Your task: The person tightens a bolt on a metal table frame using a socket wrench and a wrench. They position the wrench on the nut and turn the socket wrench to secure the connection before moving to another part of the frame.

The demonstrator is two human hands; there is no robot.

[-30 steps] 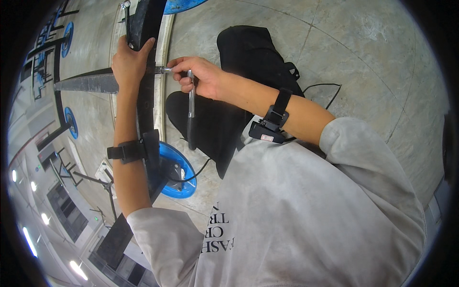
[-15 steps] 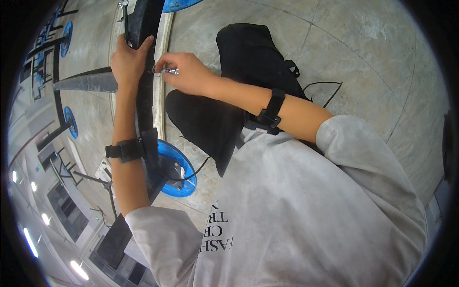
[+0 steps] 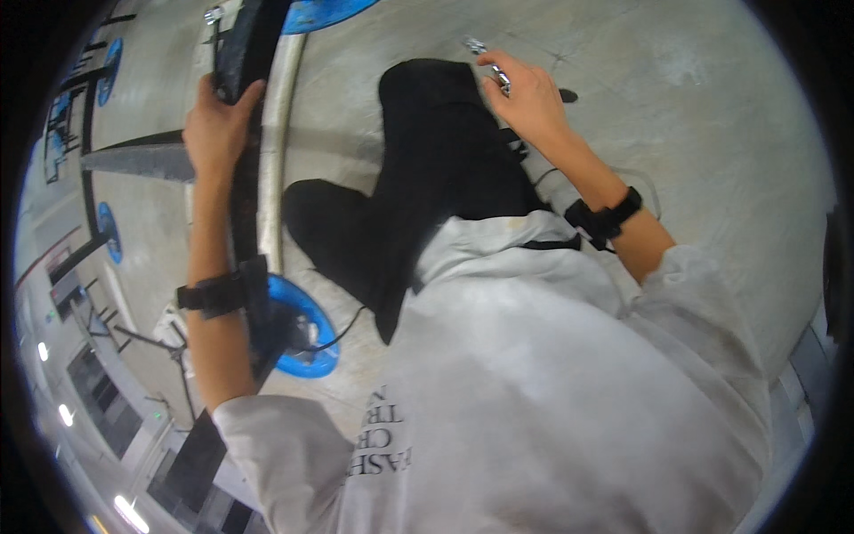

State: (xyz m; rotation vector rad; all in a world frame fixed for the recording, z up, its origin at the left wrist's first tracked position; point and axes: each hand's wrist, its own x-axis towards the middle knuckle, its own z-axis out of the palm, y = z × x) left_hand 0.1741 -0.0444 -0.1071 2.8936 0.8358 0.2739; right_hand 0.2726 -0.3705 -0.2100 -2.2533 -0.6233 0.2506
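Note:
My left hand is closed around the black metal beam, its thumb on the right face and its other fingers partly hidden. A tool with a dark shaft and a silver head stands along the beam just above that hand; whether the fingers touch it is unclear. To the right, over the floor, my right hand is closed on a shiny chrome hand tool, whose silver end points up and left. A dark rounded end shows beyond the hand; I cannot tell whether it belongs to the tool.
A dark crossbar joins the beam from the left. Blue round bases sit near the beam, another blue disc at the top. A pale strip runs beside the beam. My black-clad legs bend over the concrete floor.
My right hand has moved away from the beam, to the right and upward, carrying the chrome tool. My left hand stays on the beam. The whole view has shifted slightly.

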